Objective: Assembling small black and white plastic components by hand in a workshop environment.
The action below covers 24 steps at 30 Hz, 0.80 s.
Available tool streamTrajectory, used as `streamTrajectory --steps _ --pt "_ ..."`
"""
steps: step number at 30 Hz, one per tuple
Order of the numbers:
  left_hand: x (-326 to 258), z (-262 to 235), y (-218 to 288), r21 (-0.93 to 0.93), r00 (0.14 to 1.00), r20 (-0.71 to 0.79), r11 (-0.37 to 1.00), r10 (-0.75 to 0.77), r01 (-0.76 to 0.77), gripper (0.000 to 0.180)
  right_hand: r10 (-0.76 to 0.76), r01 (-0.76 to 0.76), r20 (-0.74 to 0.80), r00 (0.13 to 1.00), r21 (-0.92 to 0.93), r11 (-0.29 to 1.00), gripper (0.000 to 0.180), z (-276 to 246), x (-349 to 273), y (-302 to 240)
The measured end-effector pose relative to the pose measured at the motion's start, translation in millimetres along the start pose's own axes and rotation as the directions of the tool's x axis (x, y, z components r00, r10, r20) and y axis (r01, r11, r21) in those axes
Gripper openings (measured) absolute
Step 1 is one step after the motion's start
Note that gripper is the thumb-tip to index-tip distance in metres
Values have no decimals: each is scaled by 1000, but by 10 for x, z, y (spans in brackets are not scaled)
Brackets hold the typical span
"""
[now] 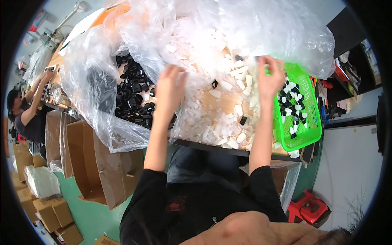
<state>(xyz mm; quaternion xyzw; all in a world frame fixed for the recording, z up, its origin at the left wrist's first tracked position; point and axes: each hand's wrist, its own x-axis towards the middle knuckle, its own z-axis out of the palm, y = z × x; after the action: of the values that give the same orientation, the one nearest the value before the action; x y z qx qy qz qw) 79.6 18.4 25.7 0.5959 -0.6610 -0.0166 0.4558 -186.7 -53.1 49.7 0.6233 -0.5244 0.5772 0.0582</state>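
Observation:
My left hand (168,83) is over the workbench beside a clear plastic bag (104,122) of small black caps (131,83); motion smears its fingers, and whether they hold anything is hidden. My right hand (270,75) is raised next to a green plastic basket (312,132), fingers curled together. A small dark bit shows at its fingertips, too blurred to name. Between the hands lie loose white tapered pieces (238,109), frosted translucent pieces (204,122), a black ring (214,83) and a black piece (243,121). Joined black-and-white pieces (295,98) fill part of the basket.
Large clear plastic bags (277,28) cover the bench's far side. Open cardboard boxes (87,159) stand left of the bench, with more cartons (49,210) on the green floor. A red stool (309,207) is at the lower right. Another person (30,118) works at the far left.

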Motion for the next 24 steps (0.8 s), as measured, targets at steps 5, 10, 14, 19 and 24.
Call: streamTrajectory --steps 5,10,14,19,24 --pt "-408 -422 -581 547 972 62 822 -229 159 17 -85 1 -213 973 -366 931 10 -387 121 529" --pt "-391 -411 -814 273 940 158 929 -301 252 18 18 -18 -7 1000 -113 993 12 -191 41 589" --pt "-276 -353 -853 238 942 242 955 -232 174 21 -3 7 363 932 -11 1000 9 164 -210 510" --pt "-227 -398 -632 301 808 417 903 -415 308 31 -231 271 532 815 3 963 17 582 -602 509" --pt "-272 -371 -547 188 934 178 943 -309 277 28 -216 331 543 812 -123 936 22 634 -619 477"
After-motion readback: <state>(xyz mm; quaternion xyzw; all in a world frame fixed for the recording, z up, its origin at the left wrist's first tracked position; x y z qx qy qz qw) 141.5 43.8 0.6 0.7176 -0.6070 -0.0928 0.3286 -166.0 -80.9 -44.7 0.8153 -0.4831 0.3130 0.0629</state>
